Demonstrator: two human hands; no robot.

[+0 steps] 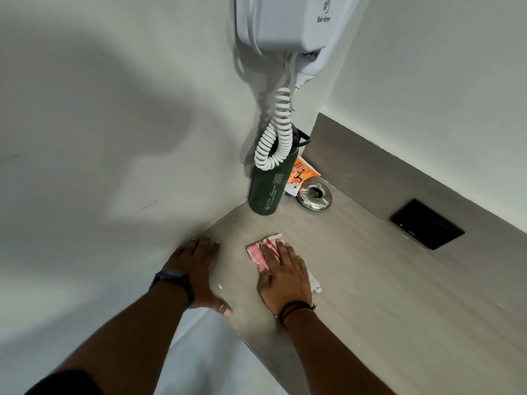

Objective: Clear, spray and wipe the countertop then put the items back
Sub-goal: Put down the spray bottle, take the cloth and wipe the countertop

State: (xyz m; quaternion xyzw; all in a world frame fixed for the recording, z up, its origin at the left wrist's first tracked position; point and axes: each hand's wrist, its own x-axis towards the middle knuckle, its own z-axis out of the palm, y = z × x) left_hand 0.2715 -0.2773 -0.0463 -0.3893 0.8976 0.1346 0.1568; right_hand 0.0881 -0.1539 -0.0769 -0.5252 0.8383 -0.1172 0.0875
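Flat and spread, my right hand (281, 276) presses a pink-and-white cloth (262, 250) onto the countertop (385, 295); nothing is pinched, the palm just pins it so the whole pad drags with the wipe. My left hand (196, 269), also open and holding nothing, rests flat at the counter's left edge where it meets the wall, which I judge to be a brace while I lean in (a watch (172, 282) sits on that wrist). The cloth lies folded near the front-left corner, its long axis running from my wrist toward the far corner, one end poking out past my fingertips and a white tail trailing by the heel of my hand.

Farther on, the green bottle (266, 189) stands upright in the corner, with an orange sachet (301, 176) and a steel ashtray (314, 195) just beside it. I take them as either not yet cleared or already returned; I cannot tell which. A coiled cord (275, 138) hangs from the wall-mounted hair dryer (288, 21) across the bottle's top. A black panel (427, 224) sits flush in the counter, well apart to the right.
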